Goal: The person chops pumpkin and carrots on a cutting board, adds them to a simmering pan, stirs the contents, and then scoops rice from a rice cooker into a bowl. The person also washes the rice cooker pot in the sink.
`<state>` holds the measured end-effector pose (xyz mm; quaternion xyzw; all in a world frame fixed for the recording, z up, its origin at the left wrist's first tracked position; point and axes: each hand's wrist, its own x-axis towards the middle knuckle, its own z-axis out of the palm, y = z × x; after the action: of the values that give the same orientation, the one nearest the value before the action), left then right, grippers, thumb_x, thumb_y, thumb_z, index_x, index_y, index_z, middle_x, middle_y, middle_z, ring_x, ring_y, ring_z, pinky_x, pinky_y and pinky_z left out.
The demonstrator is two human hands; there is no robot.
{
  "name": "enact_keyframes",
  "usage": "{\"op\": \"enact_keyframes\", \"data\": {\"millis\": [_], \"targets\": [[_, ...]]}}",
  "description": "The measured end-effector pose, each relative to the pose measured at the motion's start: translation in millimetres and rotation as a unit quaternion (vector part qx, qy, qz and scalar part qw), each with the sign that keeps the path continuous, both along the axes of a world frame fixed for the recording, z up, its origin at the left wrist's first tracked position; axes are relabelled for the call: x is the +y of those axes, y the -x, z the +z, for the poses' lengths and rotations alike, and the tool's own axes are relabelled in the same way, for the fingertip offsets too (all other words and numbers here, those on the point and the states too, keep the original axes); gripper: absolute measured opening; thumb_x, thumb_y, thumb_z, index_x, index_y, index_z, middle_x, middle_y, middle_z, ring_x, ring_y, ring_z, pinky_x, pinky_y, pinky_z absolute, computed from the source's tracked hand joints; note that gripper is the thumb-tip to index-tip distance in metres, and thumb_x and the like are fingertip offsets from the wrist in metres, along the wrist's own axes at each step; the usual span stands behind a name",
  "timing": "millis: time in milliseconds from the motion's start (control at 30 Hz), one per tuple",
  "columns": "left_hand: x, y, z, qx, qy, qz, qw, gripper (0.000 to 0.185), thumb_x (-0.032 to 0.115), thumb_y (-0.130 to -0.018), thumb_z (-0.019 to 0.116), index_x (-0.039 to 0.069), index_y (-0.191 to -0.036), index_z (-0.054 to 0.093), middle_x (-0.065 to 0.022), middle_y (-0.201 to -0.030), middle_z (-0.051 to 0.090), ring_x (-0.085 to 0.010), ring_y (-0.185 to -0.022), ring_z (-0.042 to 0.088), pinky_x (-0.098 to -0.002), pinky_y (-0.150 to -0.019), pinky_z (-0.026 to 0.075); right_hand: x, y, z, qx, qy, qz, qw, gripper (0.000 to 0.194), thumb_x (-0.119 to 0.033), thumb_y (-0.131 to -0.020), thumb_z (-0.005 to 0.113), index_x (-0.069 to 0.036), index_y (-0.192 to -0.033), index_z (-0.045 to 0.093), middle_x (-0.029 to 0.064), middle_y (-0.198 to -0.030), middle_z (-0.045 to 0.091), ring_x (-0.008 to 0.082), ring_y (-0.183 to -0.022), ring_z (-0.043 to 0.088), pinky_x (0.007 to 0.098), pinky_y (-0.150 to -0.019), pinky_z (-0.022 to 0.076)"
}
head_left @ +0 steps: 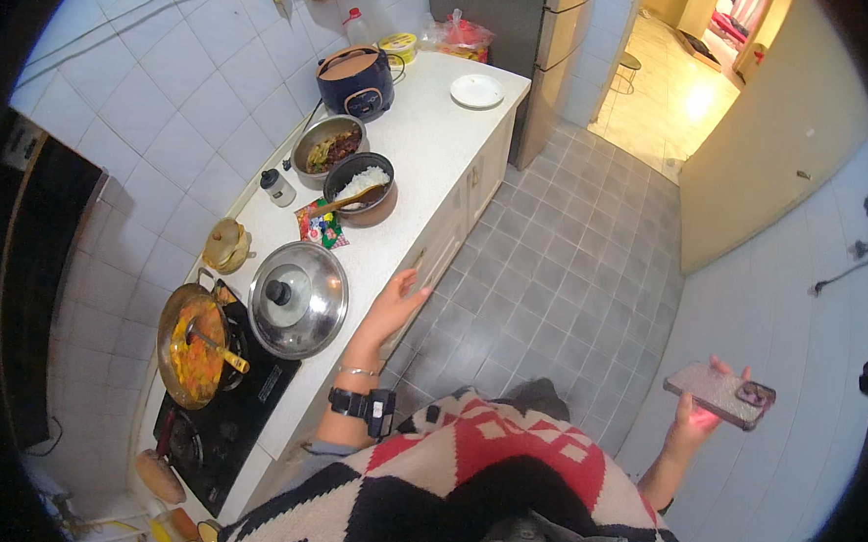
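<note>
My left hand is held beside the counter's front edge, empty, with its fingers apart. The nearest thing to it is a domed metal pot lid with a glass centre and black knob. Out to the right, my right hand grips a smartphone in a glittery case, its camera side facing up. On the black gas stove stands a wok of orange and yellow food. A ladle with a yellow handle rests in the food.
A black pot of rice with a wooden spatula, a steel bowl of food, a rice cooker and a white plate stand along the white counter. A door stands open beyond the tiled floor.
</note>
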<state>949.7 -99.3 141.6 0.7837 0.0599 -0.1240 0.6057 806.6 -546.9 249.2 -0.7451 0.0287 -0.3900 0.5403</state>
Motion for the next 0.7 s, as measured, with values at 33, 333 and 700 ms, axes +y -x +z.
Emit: {"op": "enact_keyframes", "data": {"millis": [33, 333, 700], "targets": [[6.0, -2.8, -5.0, 0.014, -0.01, 0.022, 1.0, 0.068, 0.032, -0.089, 0.065, -0.002, -0.139, 0.035, -0.0258, -0.139, 0.042, -0.0322, -0.132, 0.039, -0.0375, -0.109, 0.032, 0.9, -23.3, -2.9, 0.0, 0.0, 0.016, 1.0, 0.104, -0.035, -0.075, 0.078, -0.007, -0.149, 0.01, 0.011, -0.128, 0.044, 0.028, -0.124, 0.043, 0.0413, -0.098, 0.0418], [33.7, -59.2, -27.3, 0.084, 0.044, 0.236, 0.967, 0.062, 0.032, -0.09, 0.063, 0.002, -0.138, 0.038, -0.016, -0.136, 0.047, -0.0241, -0.125, 0.046, -0.0357, -0.101, 0.037, -7.8, -287.4, -37.4, 0.075, -0.023, 0.124, 0.989, 0.094, -0.011, -0.07, 0.072, -0.003, -0.146, 0.016, 0.0113, -0.126, 0.045, 0.0267, -0.123, 0.045, 0.0414, -0.106, 0.033], [0.6, -110.5, -11.2, 0.116, 0.117, 0.499, 0.851, 0.045, 0.032, -0.095, 0.054, 0.01, -0.133, 0.042, -0.0051, -0.13, 0.054, -0.0197, -0.119, 0.051, -0.0355, -0.094, 0.038, 140.3, -604.6, -121.3, 0.125, 0.112, 0.406, 0.899, 0.092, -0.016, -0.065, 0.081, 0.001, -0.137, 0.026, 0.0171, -0.122, 0.05, 0.0265, -0.117, 0.051, 0.0373, -0.099, 0.0403]]}}
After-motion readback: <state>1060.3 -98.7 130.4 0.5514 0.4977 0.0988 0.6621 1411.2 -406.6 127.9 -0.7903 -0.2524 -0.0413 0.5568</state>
